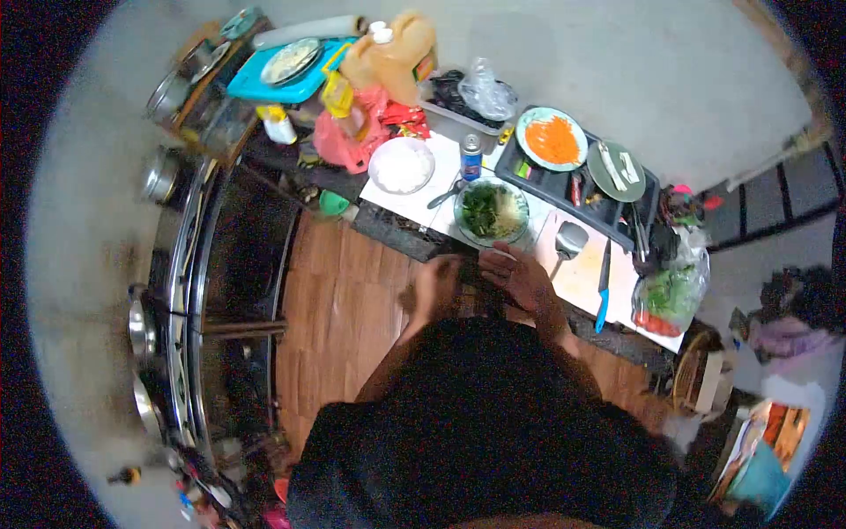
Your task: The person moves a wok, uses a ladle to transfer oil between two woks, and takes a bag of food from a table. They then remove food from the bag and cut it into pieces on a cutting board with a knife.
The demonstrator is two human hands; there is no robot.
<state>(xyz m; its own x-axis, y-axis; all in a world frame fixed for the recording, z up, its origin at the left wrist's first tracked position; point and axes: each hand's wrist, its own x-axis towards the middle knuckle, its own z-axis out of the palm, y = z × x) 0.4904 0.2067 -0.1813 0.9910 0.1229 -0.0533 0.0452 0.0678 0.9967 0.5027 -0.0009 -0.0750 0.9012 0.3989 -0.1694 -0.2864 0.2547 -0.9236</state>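
Note:
My left hand (438,280) is blurred by motion in front of the counter's edge, its fingers smeared. Close by on the right, my right hand (518,275) is at the near side of a glass bowl (462,224) of chopped greens and a pale ingredient. The fingers of this hand lie extended, with nothing visible in them. Behind the bowl stands a blue can (471,159), and a dark spoon (447,195) lies to its left. A metal spatula (570,240) rests on the pale board (586,271) to the right.
A white-filled bowl (402,166) is on the left. The dark tray (520,182) holds a plate of orange shreds (552,139) and a green plate (608,182). A blue-handled knife (603,300) lies near the front edge, beside bagged vegetables (671,295). Large bottles stand at the back left.

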